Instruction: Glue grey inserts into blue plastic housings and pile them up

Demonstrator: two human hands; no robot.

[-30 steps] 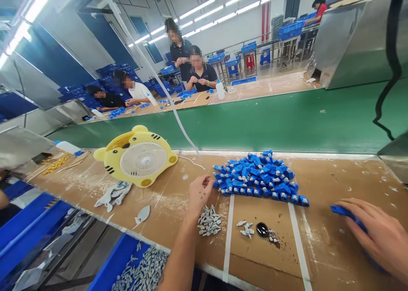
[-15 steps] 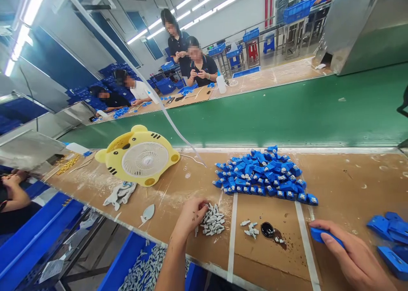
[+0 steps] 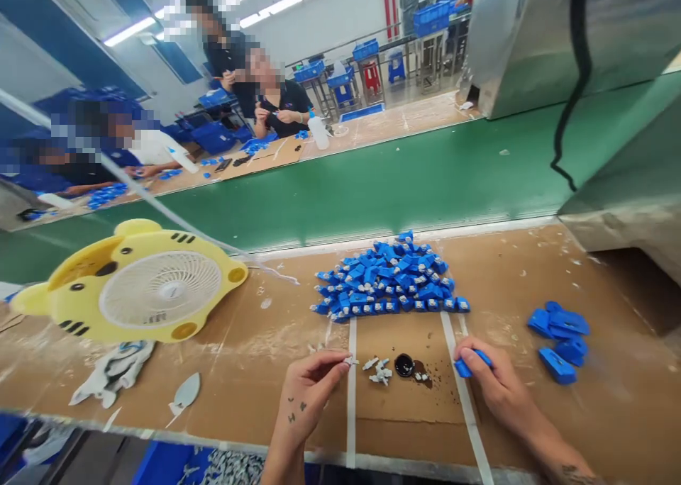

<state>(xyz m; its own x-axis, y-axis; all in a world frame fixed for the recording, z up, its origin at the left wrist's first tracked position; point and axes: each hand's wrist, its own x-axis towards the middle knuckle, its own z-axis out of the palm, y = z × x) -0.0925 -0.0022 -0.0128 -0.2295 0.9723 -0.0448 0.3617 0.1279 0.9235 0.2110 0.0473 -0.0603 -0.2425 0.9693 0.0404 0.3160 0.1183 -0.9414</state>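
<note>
Between the thumb and forefinger of my left hand (image 3: 311, 393) is a small grey plastic piece (image 3: 350, 361). This hand is over the bench, left of a white tape strip, and hides much of the loose grey pile behind it. My right hand (image 3: 497, 382) grips a blue plastic block (image 3: 471, 363) beside the right tape strip. Between the hands lie a few grey pieces (image 3: 381, 373) and a small round black dish (image 3: 404, 365) of dark, shiny stuff, with a brown smear (image 3: 425, 378) next to it. Beyond them sits a heap of blue blocks with pale ends (image 3: 386, 276).
More blue blocks (image 3: 561, 332) lie at the right. On the left are a yellow animal-faced fan (image 3: 234, 276), a glove (image 3: 114, 371) and a leaf-shaped grey piece (image 3: 187, 391). A blue bin (image 3: 146, 464) of grey pieces stands below the bench edge. Co-workers sit across the green belt (image 3: 452, 169).
My left hand has lifted from the grey pile with a piece and moved right. My right hand has brought the blue block closer to the middle. The view has swung right.
</note>
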